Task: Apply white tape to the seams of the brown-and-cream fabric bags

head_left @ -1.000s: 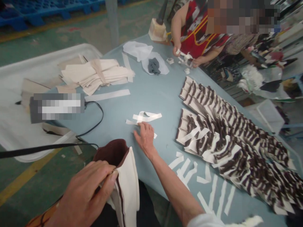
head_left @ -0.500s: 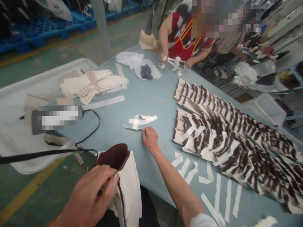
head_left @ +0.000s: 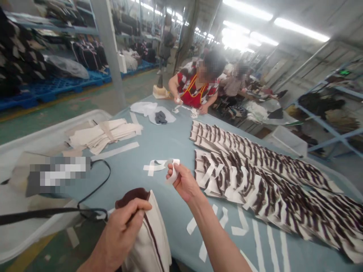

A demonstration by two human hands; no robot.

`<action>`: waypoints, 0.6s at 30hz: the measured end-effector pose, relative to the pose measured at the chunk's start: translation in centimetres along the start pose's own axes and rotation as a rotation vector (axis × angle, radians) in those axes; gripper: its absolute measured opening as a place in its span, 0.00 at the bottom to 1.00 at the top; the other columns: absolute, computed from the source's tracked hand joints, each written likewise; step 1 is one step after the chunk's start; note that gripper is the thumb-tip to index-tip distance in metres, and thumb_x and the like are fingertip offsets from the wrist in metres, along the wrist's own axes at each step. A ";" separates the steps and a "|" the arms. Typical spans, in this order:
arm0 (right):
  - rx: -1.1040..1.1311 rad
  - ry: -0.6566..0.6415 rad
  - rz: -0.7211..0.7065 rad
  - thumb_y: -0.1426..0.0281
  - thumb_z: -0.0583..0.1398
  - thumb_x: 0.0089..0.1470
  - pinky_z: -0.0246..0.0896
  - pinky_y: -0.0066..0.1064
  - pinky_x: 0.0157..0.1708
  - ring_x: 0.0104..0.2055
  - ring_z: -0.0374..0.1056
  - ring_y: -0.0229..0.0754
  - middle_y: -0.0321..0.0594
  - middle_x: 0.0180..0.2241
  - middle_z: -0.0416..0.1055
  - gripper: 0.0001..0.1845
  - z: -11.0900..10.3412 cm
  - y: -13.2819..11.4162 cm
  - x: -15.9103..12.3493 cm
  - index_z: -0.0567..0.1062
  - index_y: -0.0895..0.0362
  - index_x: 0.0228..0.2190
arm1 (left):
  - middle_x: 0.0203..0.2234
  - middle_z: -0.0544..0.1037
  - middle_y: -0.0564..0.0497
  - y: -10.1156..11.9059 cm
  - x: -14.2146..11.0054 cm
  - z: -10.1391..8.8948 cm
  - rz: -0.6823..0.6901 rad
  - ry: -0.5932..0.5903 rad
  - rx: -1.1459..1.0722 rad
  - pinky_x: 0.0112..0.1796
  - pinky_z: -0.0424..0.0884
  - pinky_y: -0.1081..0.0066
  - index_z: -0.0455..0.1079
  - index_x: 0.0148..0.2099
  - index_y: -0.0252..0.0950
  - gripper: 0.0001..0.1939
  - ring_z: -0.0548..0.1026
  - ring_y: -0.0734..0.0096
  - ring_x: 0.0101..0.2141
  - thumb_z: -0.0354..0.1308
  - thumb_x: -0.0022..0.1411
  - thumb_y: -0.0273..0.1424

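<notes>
Cloth point(head_left: 160, 228) hangs pinched in the left hand point(head_left: 120, 226) beside the table point(head_left: 167, 141); above the table, the right hand point(head_left: 185, 185) grasps a strip point(head_left: 174, 174), best held untwisted.

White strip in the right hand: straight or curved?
Curved. The white strip bends downward from where the thumb and fingers of the right hand pinch it; its full length can't be told.

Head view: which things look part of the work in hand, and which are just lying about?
Seemingly part of the work:
cream-and-brown piece, pinched in the left hand
white strip, held in the right hand
loose strips on the table
rows of similar pieces

Probably just lying about:
dark grey cloth on white sheeting
blue pallets beyond the table
</notes>
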State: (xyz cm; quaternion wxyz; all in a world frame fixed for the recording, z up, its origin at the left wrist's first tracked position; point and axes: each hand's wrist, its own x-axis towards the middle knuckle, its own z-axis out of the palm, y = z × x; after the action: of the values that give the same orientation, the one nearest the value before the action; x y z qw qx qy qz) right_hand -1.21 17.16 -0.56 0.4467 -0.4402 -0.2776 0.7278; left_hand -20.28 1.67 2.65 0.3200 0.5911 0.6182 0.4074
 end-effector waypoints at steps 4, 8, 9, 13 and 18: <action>0.227 -0.038 -0.030 0.68 0.72 0.60 0.82 0.35 0.46 0.38 0.82 0.39 0.39 0.43 0.85 0.09 3.6 -1.9 -4.5 0.79 0.54 0.42 | 0.21 0.74 0.56 1.6 0.8 0.8 -0.077 -0.072 -0.121 0.27 0.68 0.72 0.80 0.41 0.39 0.15 0.72 0.68 0.23 0.59 0.69 0.43; 0.488 0.037 0.029 0.74 0.68 0.61 0.83 0.37 0.47 0.37 0.81 0.40 0.38 0.39 0.85 0.06 6.5 -2.1 -7.8 0.80 0.54 0.40 | 0.18 0.55 0.64 3.2 1.5 2.0 -0.191 -0.151 -0.342 0.24 0.55 0.75 0.77 0.48 0.35 0.26 0.56 0.75 0.20 0.65 0.62 0.53; 0.526 0.068 0.046 0.75 0.68 0.61 0.83 0.36 0.46 0.36 0.81 0.40 0.37 0.38 0.84 0.06 7.0 -2.0 -8.5 0.80 0.53 0.40 | 0.19 0.54 0.64 3.5 1.4 2.3 -0.212 -0.159 -0.403 0.24 0.53 0.75 0.76 0.49 0.34 0.30 0.54 0.76 0.20 0.66 0.60 0.56; 0.558 0.149 0.090 0.76 0.65 0.63 0.82 0.33 0.42 0.31 0.79 0.38 0.35 0.32 0.82 0.05 7.9 -1.8 -10.3 0.80 0.53 0.37 | 0.19 0.56 0.63 4.2 0.6 2.9 -0.263 -0.078 -0.505 0.24 0.50 0.75 0.75 0.44 0.36 0.32 0.53 0.77 0.20 0.69 0.57 0.61; 0.630 0.219 0.088 0.79 0.61 0.66 0.82 0.32 0.44 0.32 0.79 0.37 0.35 0.33 0.81 0.10 7.6 -1.9 -11.8 0.80 0.54 0.37 | 0.19 0.58 0.61 5.3 -0.9 2.9 -0.260 -0.006 -0.453 0.24 0.51 0.76 0.72 0.35 0.37 0.26 0.54 0.78 0.21 0.68 0.59 0.56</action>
State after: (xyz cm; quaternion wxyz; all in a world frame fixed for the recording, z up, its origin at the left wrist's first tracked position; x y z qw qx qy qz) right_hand -4.65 7.33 9.09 0.5562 -0.3677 0.0297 0.7447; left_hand -15.15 1.00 5.86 0.4957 0.4211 0.5810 0.4893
